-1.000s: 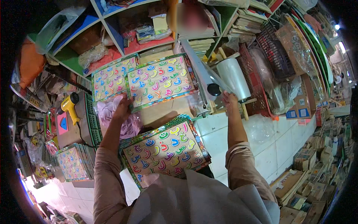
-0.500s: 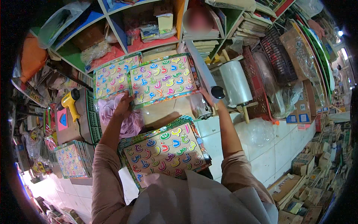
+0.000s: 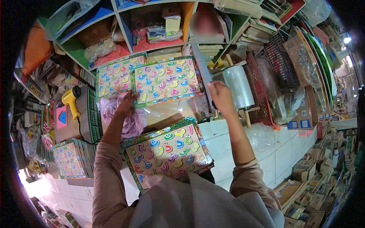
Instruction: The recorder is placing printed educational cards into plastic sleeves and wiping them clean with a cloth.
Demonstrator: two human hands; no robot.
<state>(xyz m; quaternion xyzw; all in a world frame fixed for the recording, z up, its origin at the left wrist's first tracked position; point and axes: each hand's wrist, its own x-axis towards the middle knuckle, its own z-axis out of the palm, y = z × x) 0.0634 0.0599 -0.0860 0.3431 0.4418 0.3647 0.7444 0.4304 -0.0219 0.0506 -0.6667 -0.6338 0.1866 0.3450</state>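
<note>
My left hand (image 3: 126, 104) grips the near left corner of a letter puzzle board (image 3: 167, 81), a wooden panel with colourful letters and a patterned border. The board lies flat, its left edge over a second letter board (image 3: 114, 78). My right hand (image 3: 222, 98) is closed over the near end of the long grey arm of a bar sealer (image 3: 201, 62), hiding its black knob. That arm runs along the board's right edge. Below my left hand lies a crumpled pink plastic bag (image 3: 133, 123). Closer to me is a stack of similar boards (image 3: 169, 154).
A roll of clear film (image 3: 238, 87) stands right of the sealer. At left, a yellow heat gun (image 3: 70, 100) rests on a box, with more stacked boards (image 3: 70, 159) nearer. Shelves (image 3: 152, 47) line the back; a red crate (image 3: 260, 91) and cartons fill the right.
My right hand has moved from the board's right edge onto the sealer arm's end. The arm has come down beside the board. My left hand stays at the board's corner.
</note>
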